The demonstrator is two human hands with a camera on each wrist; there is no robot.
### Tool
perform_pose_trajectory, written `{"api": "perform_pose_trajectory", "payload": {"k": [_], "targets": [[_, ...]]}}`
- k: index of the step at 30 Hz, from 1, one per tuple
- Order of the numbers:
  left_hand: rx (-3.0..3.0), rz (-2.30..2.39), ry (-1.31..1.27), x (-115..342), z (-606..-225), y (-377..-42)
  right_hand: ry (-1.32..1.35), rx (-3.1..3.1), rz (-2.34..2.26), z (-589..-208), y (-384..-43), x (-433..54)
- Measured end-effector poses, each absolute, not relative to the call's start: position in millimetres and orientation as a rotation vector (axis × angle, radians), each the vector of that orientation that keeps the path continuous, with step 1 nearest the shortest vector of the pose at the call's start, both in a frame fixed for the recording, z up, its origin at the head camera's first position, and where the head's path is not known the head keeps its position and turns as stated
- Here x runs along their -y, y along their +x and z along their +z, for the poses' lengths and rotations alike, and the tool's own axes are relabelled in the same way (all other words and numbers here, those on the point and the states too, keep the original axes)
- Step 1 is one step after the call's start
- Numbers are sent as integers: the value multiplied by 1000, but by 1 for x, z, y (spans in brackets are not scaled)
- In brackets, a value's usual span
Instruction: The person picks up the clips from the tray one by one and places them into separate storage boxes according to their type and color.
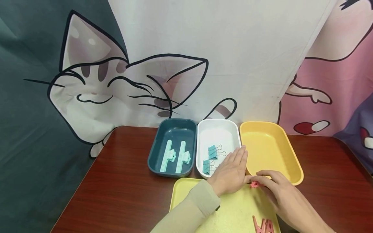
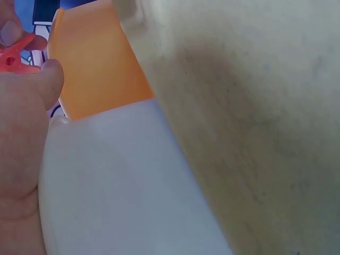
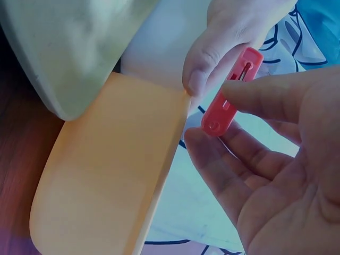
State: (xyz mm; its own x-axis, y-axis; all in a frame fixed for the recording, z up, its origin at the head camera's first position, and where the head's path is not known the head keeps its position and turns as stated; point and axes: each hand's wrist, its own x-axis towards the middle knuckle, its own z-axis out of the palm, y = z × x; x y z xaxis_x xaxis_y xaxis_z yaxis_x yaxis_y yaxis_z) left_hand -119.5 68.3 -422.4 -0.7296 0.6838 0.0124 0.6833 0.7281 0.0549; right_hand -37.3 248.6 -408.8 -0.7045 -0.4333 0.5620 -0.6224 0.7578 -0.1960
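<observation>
In the head view my left hand [image 1: 231, 171] lies with straight fingers over the right side of the white bin [image 1: 217, 129]. Its thumb reaches toward my right hand [image 1: 279, 191], at the near edge of the yellow bin [image 1: 265, 142]. Between right thumb and fingers I pinch a pinkish-red clothespin [image 3: 231, 95], above the tray's far edge. The left thumb [image 3: 197, 79] is close beside the clothespin; whether it touches cannot be told. Two teal binder clips [image 1: 213, 152] lie in the white bin. More pink clothespins [image 1: 263, 226] lie on the pale yellow tray [image 1: 233, 213].
A dark teal bin [image 1: 175, 127] on the left holds two mint sealing clips [image 1: 183, 157]. The three bins stand side by side at the back of the brown table [image 1: 116, 181]. Behind it hangs a cloth [image 1: 247, 58] with cartoon figures. A small dark thing shows beside the left sleeve [image 1: 201, 200].
</observation>
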Motion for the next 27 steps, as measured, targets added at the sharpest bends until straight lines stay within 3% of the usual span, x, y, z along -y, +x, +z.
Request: {"api": "perform_pose_trajectory", "payload": {"k": [27], "targets": [[-2884,102,1142,-68,-422,-119,662,2453,530,-417,-55,-257]]}}
